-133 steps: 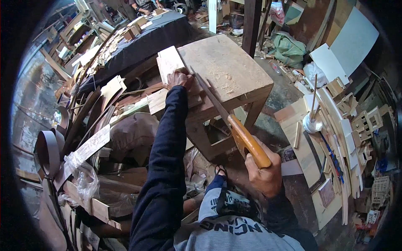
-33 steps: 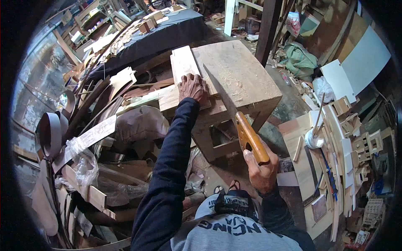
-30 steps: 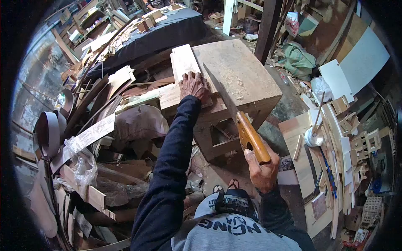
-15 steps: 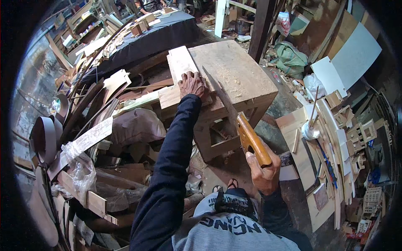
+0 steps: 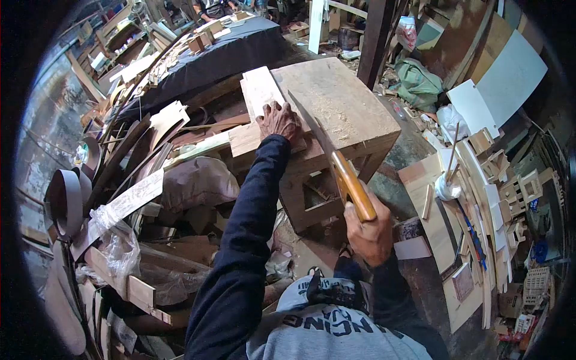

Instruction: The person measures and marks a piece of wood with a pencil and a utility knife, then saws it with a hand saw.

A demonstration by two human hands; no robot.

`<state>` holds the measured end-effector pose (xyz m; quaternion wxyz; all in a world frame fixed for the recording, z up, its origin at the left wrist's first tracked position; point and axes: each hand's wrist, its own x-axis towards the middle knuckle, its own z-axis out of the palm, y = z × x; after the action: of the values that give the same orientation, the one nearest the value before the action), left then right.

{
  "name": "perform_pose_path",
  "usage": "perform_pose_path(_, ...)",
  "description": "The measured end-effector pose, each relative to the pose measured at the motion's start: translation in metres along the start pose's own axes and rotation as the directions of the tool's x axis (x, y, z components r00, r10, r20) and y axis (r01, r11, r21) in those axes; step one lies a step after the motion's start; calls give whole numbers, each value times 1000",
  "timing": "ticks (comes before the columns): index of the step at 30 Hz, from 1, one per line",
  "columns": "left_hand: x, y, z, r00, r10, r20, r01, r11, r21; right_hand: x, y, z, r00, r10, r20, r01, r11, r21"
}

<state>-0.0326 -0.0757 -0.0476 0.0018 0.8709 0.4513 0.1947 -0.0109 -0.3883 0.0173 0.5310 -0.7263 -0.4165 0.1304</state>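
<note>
My right hand (image 5: 369, 235) is closed around the orange-brown wooden handle of a handsaw (image 5: 349, 185). The saw's blade (image 5: 323, 137) slants away from me along the right edge of a pale wooden board (image 5: 264, 90). On that board rests my left hand (image 5: 280, 122), fingers bent and bearing down, gripping it against the wooden box-like bench (image 5: 342, 102). Beneath the board's near end a shorter wood block (image 5: 245, 139) juts out to the left. How far the blade sits in the wood cannot be made out.
Sawdust (image 5: 342, 127) lies on the bench top. Wood offcuts and plastic wrap (image 5: 117, 240) crowd the left. Panels and strips (image 5: 447, 240) lean at the right. Behind stand a dark-covered table (image 5: 240, 45) with wood pieces, a post (image 5: 377, 42) and part of another person (image 5: 215, 8).
The saw and my right hand have moved forward and slightly left, pushing the blade farther along the board. My left hand stays in place on the board.
</note>
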Motion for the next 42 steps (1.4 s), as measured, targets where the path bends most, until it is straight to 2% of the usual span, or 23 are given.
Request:
perform_pose_path(4,7,-4,7,1000,-3,-8,3,1000,-18,9,1,4,999,14,30,-14,1000,11)
perform_pose_path(8,6,-4,7,999,14,-45,-15,1000,-11,-11,0,-13,997,-69,17,69,997,-37)
perform_pose_path(12,-1,3,-4,1000,25,-15,-25,1000,-7,5,3,-6,1000,3,20,-3,1000,-9)
perform_pose_path(15,0,2,-4,1000,13,-9,-13,1000,-5,16,6,3,999,-18,30,18,1000,16)
perform_pose_path(19,5,-3,7,1000,3,-19,-3,1000,-13,-6,0,-11,1000,-2,23,1,999,41)
perform_pose_path(20,5,-4,10,1000,3,-18,-3,1000,-10,-10,-3,-15,999,-37,27,38,999,-16)
perform_pose_path(23,5,-8,13,999,37,-39,-38,999,-6,-15,-9,-18,999,27,43,-26,999,-19)
perform_pose_path(26,4,-1,3,1000,-12,14,12,1000,-8,-19,-13,-21,999,-7,51,10,998,-61)
perform_pose_path(29,4,-5,8,1000,17,-21,-18,999,-33,-25,-17,-24,999,19,38,-18,1000,-14)
perform_pose_path(32,5,-5,8,1000,19,-15,-20,999,-40,-19,-7,-19,997,-73,18,73,997,-16)
perform_pose_path(35,2,-4,5,1000,25,-10,-26,999,-24,-2,-18,-13,989,121,85,-115,991,-73)
perform_pose_path(36,1,-2,4,1000,19,-5,-19,1000,-20,0,-8,-7,997,63,44,-60,996,-62)
perform_pose_path(39,3,-2,5,1000,15,3,-15,1000,-16,-10,-3,-9,999,41,11,-42,997,66)
perform_pose_path(42,5,-10,15,999,32,-26,-32,999,-21,-10,-3,-14,996,-92,-2,92,995,-26)
